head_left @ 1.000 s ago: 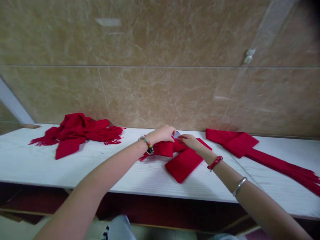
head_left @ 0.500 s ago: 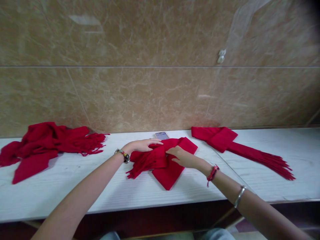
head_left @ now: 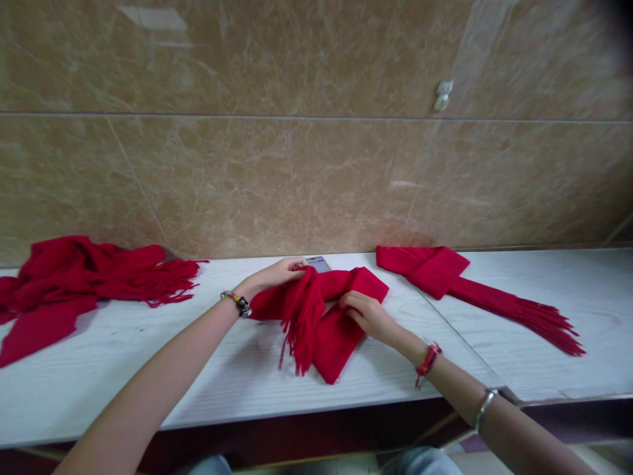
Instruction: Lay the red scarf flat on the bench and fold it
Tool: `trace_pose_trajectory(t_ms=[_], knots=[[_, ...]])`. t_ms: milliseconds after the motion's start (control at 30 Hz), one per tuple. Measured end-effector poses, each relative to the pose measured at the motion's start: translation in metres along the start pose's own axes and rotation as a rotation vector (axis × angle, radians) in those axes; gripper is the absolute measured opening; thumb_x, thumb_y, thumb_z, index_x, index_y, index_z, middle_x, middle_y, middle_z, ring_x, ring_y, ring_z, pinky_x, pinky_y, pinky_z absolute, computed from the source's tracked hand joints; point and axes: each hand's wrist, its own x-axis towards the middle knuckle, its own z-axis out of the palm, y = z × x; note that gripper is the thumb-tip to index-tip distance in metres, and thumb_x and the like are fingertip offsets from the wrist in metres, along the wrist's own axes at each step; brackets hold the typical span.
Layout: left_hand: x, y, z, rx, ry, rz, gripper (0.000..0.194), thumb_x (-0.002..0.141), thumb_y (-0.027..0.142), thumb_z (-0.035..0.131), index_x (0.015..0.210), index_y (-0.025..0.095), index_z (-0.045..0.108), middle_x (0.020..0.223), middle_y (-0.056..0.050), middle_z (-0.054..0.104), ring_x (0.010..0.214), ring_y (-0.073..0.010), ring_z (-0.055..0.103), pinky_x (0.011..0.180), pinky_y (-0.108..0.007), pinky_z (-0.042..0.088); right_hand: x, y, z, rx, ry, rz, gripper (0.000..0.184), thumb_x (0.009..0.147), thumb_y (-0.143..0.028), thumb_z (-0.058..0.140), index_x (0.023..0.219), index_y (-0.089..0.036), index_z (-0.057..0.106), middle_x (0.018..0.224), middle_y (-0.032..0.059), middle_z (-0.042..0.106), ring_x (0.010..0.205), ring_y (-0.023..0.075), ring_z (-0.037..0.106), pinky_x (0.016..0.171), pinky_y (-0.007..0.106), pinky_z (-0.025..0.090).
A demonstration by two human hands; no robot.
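A red scarf (head_left: 341, 336) lies folded across itself at the middle of the white table. My left hand (head_left: 284, 272) pinches the scarf's fringed end and lifts it, so the fringe hangs down over the fold. Bent fingers of my right hand (head_left: 368, 313) grip the folded part on the right; the fingertips are partly hidden by the hand. Just behind my left hand is a phone (head_left: 319, 264), half covered by hand and cloth.
To the left lies a crumpled red scarf (head_left: 93, 277). A neatly crossed red scarf (head_left: 440, 274) lies on the right with its fringe spread. A tan marbled wall (head_left: 277, 185) rises behind the white table (head_left: 222, 389), whose front edge is near me.
My left hand has closed on the fringed end and raised it; the fringe, flat and pointing left before, now hangs downward. My right hand has shifted slightly right.
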Motion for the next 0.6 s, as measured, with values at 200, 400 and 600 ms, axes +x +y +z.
trace_pose_trajectory(t_ms=[200, 400, 600], knots=[[0.010, 0.006, -0.006, 0.118, 0.034, -0.076, 0.025, 0.076, 0.038, 0.051, 0.077, 0.014, 0.058, 0.078, -0.001, 0.061, 0.074, -0.0156, 0.053, 0.067, -0.023, 0.039, -0.009, 0.010, -0.004, 0.090, 0.107, 0.078, 0.020, 0.071, -0.013, 0.044, 0.081, -0.021, 0.060, 0.087, 0.0073, 0.063, 0.085, 0.0225, 0.057, 0.079, 0.036, 0.045], [0.015, 0.007, 0.008, 0.180, 0.015, -0.095, 0.012, 0.067, 0.019, 0.056, 0.075, 0.014, 0.064, 0.078, -0.003, 0.066, 0.072, -0.0170, 0.054, 0.070, -0.025, 0.038, -0.010, 0.016, 0.000, 0.129, 0.285, 0.149, 0.013, 0.069, -0.016, 0.046, 0.076, -0.021, 0.055, 0.080, 0.0049, 0.061, 0.077, 0.0204, 0.057, 0.071, 0.034, 0.047], [0.020, 0.015, 0.024, 0.042, -0.060, 0.016, 0.015, 0.063, 0.015, 0.060, 0.076, 0.015, 0.066, 0.078, -0.002, 0.067, 0.071, -0.0168, 0.056, 0.070, -0.025, 0.040, -0.002, 0.006, -0.004, 0.044, 0.304, 0.046, 0.008, 0.078, -0.017, 0.046, 0.077, -0.021, 0.053, 0.078, 0.0042, 0.058, 0.075, 0.0176, 0.055, 0.070, 0.031, 0.045]])
